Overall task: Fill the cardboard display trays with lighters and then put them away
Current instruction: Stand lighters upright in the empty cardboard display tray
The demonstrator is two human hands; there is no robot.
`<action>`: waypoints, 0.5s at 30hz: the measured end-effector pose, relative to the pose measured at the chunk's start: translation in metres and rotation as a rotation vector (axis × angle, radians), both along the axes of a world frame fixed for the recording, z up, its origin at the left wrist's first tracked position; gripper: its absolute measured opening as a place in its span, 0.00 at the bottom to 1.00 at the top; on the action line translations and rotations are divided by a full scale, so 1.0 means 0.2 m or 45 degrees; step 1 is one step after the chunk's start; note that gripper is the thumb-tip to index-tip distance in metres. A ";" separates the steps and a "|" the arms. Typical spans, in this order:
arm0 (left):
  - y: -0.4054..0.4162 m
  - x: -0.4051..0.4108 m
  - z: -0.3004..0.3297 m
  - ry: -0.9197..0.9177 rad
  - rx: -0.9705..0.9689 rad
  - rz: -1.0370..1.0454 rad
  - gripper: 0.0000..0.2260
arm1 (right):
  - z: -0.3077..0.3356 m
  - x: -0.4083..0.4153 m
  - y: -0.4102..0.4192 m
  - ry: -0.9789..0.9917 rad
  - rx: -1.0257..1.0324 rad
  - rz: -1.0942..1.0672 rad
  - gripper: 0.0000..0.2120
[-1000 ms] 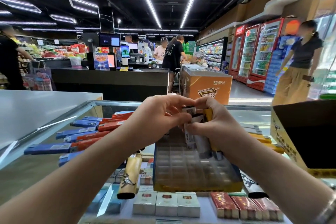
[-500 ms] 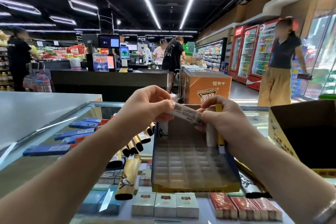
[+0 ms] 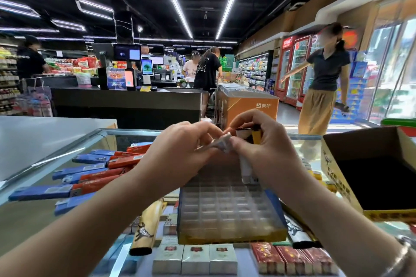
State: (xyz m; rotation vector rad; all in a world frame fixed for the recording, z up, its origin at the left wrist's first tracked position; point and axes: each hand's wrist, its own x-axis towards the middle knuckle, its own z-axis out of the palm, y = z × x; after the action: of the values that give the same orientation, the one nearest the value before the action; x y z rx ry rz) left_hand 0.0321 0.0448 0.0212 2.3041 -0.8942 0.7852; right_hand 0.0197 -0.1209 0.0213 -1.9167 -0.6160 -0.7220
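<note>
Left hand (image 3: 180,148) pinches a crumpled wrapper strip (image 3: 217,145) against the right hand (image 3: 265,150), whose curled fingers grip several lighters (image 3: 249,153) (one yellow); the gridded display tray (image 3: 227,209) lies below both hands' fingers.

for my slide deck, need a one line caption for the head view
Both hands, left hand and right hand, pinch a crumpled wrapper above an empty gridded display tray; right also grips lighters.

Display tray (image 3: 227,213): grid open from above. Flanked left by loose lighters (image 3: 90,175), right by open carton (image 3: 369,173).
</note>
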 end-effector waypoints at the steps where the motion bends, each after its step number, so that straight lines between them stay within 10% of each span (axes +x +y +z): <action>1: 0.00 0.00 0.00 0.054 -0.037 -0.039 0.09 | 0.01 0.00 0.00 0.011 0.051 0.005 0.13; 15: 0.05 0.06 0.04 1.043 -0.751 -0.293 0.11 | -0.01 0.02 -0.03 0.204 0.230 0.034 0.11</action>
State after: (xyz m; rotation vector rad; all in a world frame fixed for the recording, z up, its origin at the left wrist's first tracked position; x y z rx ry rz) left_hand 0.0437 0.0551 0.0288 1.6994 -0.4431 -0.0409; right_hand 0.0238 -0.1275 0.0198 -1.7753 -0.4596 -0.5806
